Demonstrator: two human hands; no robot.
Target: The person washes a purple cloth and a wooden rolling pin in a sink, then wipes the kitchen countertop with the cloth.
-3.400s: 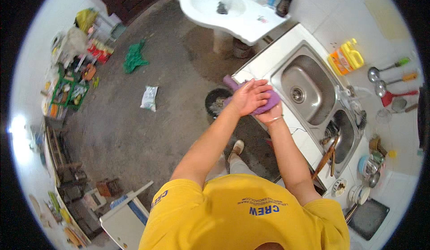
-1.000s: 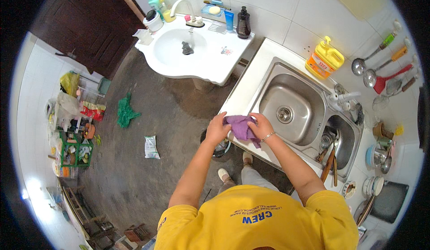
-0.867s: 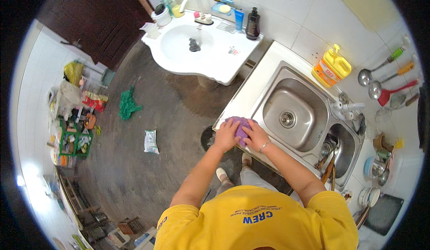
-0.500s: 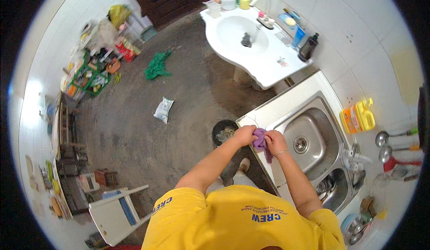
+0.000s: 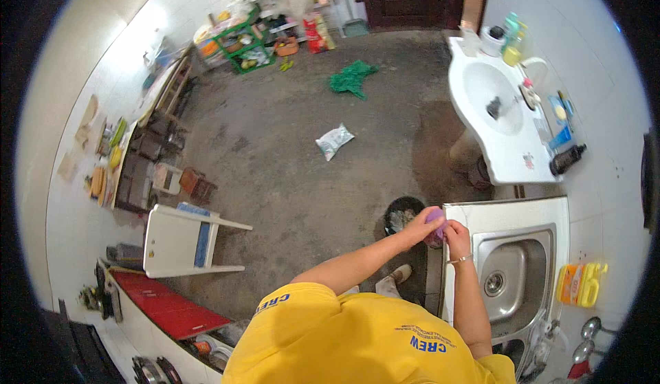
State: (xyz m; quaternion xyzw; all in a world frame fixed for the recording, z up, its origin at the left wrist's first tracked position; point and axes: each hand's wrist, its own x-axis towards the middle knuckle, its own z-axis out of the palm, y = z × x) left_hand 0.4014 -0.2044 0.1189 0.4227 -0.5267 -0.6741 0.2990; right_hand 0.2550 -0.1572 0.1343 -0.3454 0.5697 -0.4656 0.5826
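A purple cloth (image 5: 434,215) is bunched up between my two hands, at the front left corner of the sink counter (image 5: 474,213). My left hand (image 5: 418,228) is closed round it from the left. My right hand (image 5: 456,238), with a bracelet at the wrist, pinches its right side. Just beyond my left hand, a black bin (image 5: 404,209) with rubbish inside stands on the floor. The steel sink (image 5: 512,291) lies to the right of my right forearm.
A white washbasin (image 5: 491,143) stands at the far right. On the floor lie a white packet (image 5: 335,141) and a green bag (image 5: 353,79). A white chair (image 5: 182,243) stands to the left. A yellow jug (image 5: 581,284) is beside the sink.
The view has swung to the left, so the room appears shifted right. My hands, with the purple cloth still held, have moved to the counter's edge, nearer the bin.
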